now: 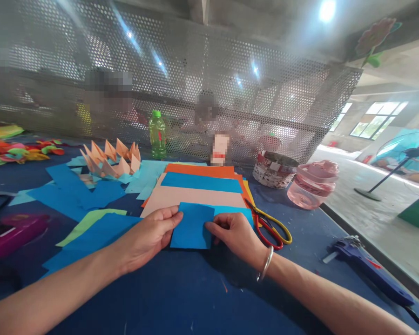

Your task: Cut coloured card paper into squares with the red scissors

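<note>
Both my hands pinch a blue paper sheet (192,226) lying on the dark blue table (181,288). My left hand (150,237) grips its left edge, fingers closed over the top corner. My right hand (235,235), with a silver bangle at the wrist, holds the right edge with fingers curled on it. The sheet looks folded over, and it rests on the near end of a stack of coloured paper (199,188): pink, blue and orange sheets.
Red and yellow scissors (270,225) lie just right of my right hand. A blue glue gun (366,267) lies at the right edge. Further back stand a pink jug (312,184), a woven basket (274,168), a green bottle (158,135) and folded orange paper shapes (111,158). Loose blue sheets (80,190) cover the left.
</note>
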A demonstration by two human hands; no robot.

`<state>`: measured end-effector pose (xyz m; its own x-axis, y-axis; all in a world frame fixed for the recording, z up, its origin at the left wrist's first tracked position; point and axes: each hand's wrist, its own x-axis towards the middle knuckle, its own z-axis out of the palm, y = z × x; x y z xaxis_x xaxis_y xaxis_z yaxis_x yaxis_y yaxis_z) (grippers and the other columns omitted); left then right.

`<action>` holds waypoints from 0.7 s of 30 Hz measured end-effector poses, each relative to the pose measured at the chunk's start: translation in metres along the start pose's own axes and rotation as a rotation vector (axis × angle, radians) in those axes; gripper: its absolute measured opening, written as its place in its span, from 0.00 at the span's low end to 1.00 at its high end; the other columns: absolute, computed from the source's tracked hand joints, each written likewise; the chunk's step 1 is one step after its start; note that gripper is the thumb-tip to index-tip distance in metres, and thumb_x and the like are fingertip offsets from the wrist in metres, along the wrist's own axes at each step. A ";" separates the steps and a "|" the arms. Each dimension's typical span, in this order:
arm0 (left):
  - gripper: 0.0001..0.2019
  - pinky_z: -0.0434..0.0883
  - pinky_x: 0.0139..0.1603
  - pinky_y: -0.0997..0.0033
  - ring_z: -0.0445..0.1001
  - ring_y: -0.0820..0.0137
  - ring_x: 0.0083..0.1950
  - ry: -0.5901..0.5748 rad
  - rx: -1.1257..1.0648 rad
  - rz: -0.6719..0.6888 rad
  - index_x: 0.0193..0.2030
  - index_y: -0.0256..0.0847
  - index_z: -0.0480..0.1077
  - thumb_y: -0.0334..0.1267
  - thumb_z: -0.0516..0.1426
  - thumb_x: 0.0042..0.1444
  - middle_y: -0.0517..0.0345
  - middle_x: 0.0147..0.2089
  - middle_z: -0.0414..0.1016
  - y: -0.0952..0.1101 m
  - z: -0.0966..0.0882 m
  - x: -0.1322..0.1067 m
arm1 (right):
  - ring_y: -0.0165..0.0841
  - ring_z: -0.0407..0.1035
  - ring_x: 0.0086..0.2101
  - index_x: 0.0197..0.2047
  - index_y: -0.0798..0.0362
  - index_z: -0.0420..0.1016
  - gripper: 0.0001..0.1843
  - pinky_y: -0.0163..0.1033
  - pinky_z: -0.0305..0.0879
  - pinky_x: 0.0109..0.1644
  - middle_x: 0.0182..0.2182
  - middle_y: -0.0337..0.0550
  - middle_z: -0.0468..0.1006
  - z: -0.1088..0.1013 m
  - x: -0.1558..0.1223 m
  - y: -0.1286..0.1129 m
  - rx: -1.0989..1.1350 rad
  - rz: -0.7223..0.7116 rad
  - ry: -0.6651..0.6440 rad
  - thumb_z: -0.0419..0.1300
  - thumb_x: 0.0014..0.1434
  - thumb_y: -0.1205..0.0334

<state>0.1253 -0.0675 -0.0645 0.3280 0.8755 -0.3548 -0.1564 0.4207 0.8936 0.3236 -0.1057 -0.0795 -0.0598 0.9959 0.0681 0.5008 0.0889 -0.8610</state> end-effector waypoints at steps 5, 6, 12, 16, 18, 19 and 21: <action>0.15 0.73 0.55 0.70 0.66 0.60 0.66 0.050 0.031 0.051 0.47 0.43 0.75 0.33 0.65 0.51 0.53 0.56 0.79 0.000 -0.005 0.004 | 0.32 0.68 0.28 0.33 0.52 0.70 0.10 0.36 0.63 0.32 0.25 0.37 0.73 -0.004 -0.001 -0.006 -0.015 -0.064 0.149 0.63 0.55 0.55; 0.15 0.73 0.55 0.69 0.63 0.58 0.68 0.052 0.049 0.062 0.46 0.44 0.76 0.34 0.66 0.49 0.54 0.56 0.79 0.000 -0.006 0.004 | 0.34 0.69 0.32 0.37 0.51 0.70 0.11 0.38 0.64 0.36 0.30 0.39 0.74 -0.006 -0.001 -0.008 -0.083 -0.133 0.239 0.65 0.54 0.55; 0.16 0.74 0.55 0.62 0.66 0.52 0.66 0.021 0.181 0.153 0.45 0.43 0.77 0.40 0.66 0.49 0.51 0.55 0.80 0.002 -0.003 -0.003 | 0.42 0.67 0.51 0.52 0.49 0.68 0.19 0.52 0.53 0.57 0.48 0.45 0.76 -0.024 -0.001 -0.016 -0.402 -0.383 0.342 0.64 0.59 0.57; 0.14 0.75 0.51 0.66 0.74 0.56 0.58 0.013 0.196 0.146 0.44 0.44 0.78 0.40 0.66 0.49 0.54 0.50 0.83 0.007 0.004 -0.010 | 0.36 0.71 0.44 0.45 0.50 0.74 0.07 0.47 0.55 0.56 0.39 0.41 0.81 -0.026 -0.002 -0.018 -0.389 -0.453 0.207 0.62 0.62 0.60; 0.13 0.75 0.48 0.70 0.77 0.59 0.55 -0.043 0.167 0.143 0.42 0.45 0.79 0.39 0.67 0.48 0.56 0.47 0.84 0.009 0.005 -0.012 | 0.35 0.72 0.41 0.39 0.51 0.75 0.02 0.46 0.56 0.53 0.36 0.40 0.81 -0.025 -0.001 -0.018 -0.390 -0.475 0.217 0.61 0.63 0.62; 0.12 0.75 0.47 0.72 0.78 0.60 0.53 -0.075 0.150 0.146 0.41 0.45 0.79 0.38 0.68 0.48 0.56 0.45 0.84 0.009 0.006 -0.012 | 0.34 0.72 0.40 0.37 0.51 0.75 0.03 0.45 0.57 0.52 0.35 0.39 0.81 -0.024 -0.001 -0.017 -0.388 -0.484 0.224 0.61 0.63 0.63; 0.11 0.75 0.44 0.73 0.79 0.61 0.50 -0.132 0.115 0.141 0.41 0.44 0.80 0.38 0.68 0.48 0.56 0.43 0.85 0.010 0.006 -0.013 | 0.33 0.72 0.38 0.34 0.52 0.75 0.05 0.44 0.57 0.51 0.33 0.38 0.80 -0.025 -0.001 -0.017 -0.381 -0.498 0.235 0.61 0.64 0.65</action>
<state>0.1247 -0.0758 -0.0492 0.4306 0.8820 -0.1915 -0.1043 0.2594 0.9601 0.3367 -0.1073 -0.0528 -0.1946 0.8074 0.5570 0.7346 0.4963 -0.4627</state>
